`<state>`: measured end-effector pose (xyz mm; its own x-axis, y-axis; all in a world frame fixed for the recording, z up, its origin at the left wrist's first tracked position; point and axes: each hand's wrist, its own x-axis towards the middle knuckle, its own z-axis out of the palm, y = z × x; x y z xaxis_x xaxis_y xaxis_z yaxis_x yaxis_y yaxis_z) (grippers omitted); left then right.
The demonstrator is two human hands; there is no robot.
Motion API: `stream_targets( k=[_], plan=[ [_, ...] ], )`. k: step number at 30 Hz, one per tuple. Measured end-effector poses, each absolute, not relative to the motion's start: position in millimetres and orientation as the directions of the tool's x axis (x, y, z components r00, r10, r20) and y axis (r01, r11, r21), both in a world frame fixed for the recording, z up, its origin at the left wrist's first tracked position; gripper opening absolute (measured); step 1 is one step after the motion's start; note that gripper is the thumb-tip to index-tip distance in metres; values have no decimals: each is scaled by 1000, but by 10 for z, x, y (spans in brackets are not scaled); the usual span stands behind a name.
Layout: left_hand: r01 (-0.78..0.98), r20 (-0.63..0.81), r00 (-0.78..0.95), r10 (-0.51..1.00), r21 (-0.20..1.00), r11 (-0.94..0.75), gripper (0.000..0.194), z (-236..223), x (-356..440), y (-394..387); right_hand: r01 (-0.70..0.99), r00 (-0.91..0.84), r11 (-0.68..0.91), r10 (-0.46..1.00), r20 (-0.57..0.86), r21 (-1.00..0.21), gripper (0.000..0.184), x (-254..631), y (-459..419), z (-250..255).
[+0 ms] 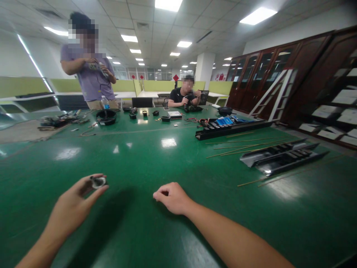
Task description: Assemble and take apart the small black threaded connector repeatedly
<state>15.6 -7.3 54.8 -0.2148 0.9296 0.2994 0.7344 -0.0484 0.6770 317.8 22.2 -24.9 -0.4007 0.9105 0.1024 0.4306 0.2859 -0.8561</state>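
My left hand [75,203] is raised above the green table [134,156], its thumb and fingers pinching a small round part [98,182]. That part is ring-shaped, dark with a pale rim, and its exact kind is not clear. To the right, my right hand [171,197] is closed low over the tabletop, thumb against curled fingers. Anything inside its grip is hidden. The two hands are apart, and a shadow from the left one falls on the table between them.
Black metal channels [290,158] and thin brass-coloured rods [237,152] lie at right. Farther back are a longer black channel [237,128], small black boxes [165,118], a round black container [106,117] and a bottle [105,102]. Two people are across the table; a ladder [279,95] stands right.
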Motion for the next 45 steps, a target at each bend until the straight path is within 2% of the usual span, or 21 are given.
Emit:
stream_targets(
  k=[3, 5, 8, 12, 19, 25, 29, 34, 45],
  plan=[
    [501, 169, -52, 984, 857, -120, 57, 360, 708, 143, 397, -363, 260, 925, 110, -880, 23, 3190, 239, -248],
    [450, 144, 8, 990, 883, -132, 53, 235, 998, 206, 372, -312, 245, 941, 128, -895, 20, 3188, 259, -249],
    [461, 179, 57, 982, 868, -185, 45, 58, 1195, 209, 329, -237, 246, 956, 172, -912, 18, 3167, 289, -267],
    [489, 219, 114, 969, 837, -247, 36, -134, 1166, 194, 325, -239, 282, 948, 210, -903, 29, 3131, 323, -337],
    [551, 308, 206, 929, 748, -370, 31, -171, 1150, 220, 309, -239, 300, 943, 232, -902, 33, 3122, 345, -415],
    [561, 287, 248, 925, 736, -379, 32, -159, 1181, 178, 302, -232, 256, 954, 190, -918, 32, 3126, 327, -357],
    [554, 262, 181, 948, 769, -319, 40, -216, 1167, 194, 329, -232, 228, 960, 155, -916, 37, 3135, 320, -322],
    [559, 283, 193, 940, 755, -342, 24, -228, 1155, 211, 337, -231, 216, 963, 142, -916, 39, 3145, 322, -348],
    [520, 326, 271, 906, 742, -423, 18, -206, 1165, 193, 335, -278, 304, 936, 215, -892, 30, 3150, 257, -286]
  ],
)
